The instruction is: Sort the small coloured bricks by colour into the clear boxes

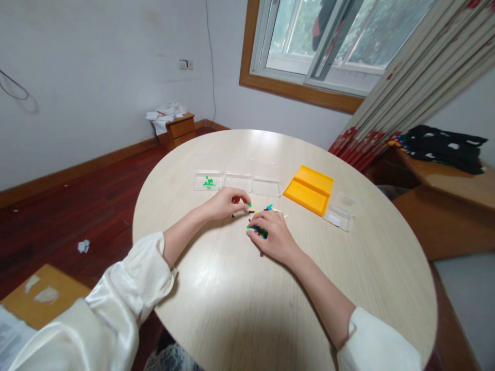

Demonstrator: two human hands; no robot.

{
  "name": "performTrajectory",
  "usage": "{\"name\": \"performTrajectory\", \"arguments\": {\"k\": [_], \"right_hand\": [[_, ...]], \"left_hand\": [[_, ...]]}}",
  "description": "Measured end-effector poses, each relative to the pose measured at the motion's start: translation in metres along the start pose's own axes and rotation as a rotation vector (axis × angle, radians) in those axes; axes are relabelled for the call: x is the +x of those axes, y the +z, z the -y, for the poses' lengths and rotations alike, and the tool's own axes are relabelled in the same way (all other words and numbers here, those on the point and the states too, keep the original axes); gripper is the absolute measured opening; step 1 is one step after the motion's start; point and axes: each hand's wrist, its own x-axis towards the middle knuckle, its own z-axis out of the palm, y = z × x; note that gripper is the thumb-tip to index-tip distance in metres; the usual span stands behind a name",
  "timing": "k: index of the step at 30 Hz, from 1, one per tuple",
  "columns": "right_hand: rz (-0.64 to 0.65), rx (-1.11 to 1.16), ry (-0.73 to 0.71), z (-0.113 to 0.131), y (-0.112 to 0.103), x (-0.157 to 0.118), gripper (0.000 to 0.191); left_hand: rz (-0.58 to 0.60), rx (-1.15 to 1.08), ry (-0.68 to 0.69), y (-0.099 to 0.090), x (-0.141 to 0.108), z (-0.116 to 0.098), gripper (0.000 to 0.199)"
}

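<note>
Small coloured pieces [264,233] in green, blue, brown and yellow lie in a loose pile at the middle of the round table. My left hand [229,203] is at the pile's left side, its thumb and fingertips closed on a small green piece [249,205]. Over the pile's right part rests my right hand [273,234], fingers curved and thumb apart from them, with pieces beneath; whether it grips one is hidden. Several green pieces [209,182] sit in a clear plastic box [197,186] beyond my left hand.
Two more clear boxes [238,189] [266,194] stand beside the first. An open yellow case [308,189] lies to the right, with another clear box [338,222] by its near corner. The light wooden table [216,304] has a curved edge.
</note>
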Motion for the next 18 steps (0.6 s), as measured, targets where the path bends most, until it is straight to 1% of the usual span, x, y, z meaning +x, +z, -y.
{"name": "performTrajectory", "arguments": {"k": [4, 6, 10, 12, 16, 18], "right_hand": [[0.029, -0.008, -0.01, 0.0001, 0.0019, -0.0001, 0.007], [0.032, -0.011, -0.012, -0.0001, 0.0023, 0.0003, 0.009], [0.021, -0.008, -0.012, -0.0009, 0.0022, 0.0007, 0.01], [-0.031, -0.011, 0.0, -0.0015, 0.0015, 0.0008, 0.009], [-0.198, -0.056, 0.027, -0.0017, -0.0018, 0.0011, 0.009], [-0.253, -0.084, 0.026, -0.0013, -0.0032, 0.0014, 0.009]], "left_hand": [[0.032, -0.032, 0.001, 0.0016, 0.0007, 0.0018, 0.015], [0.04, -0.045, 0.008, 0.0027, 0.0008, 0.0027, 0.014], [0.056, -0.071, -0.013, 0.0034, 0.0007, 0.0042, 0.014], [0.07, -0.091, -0.031, 0.0035, 0.0006, 0.0046, 0.014], [0.109, -0.143, -0.038, 0.0055, 0.0001, 0.0036, 0.013], [0.122, -0.172, -0.039, 0.0074, -0.0008, 0.002, 0.012]]}}
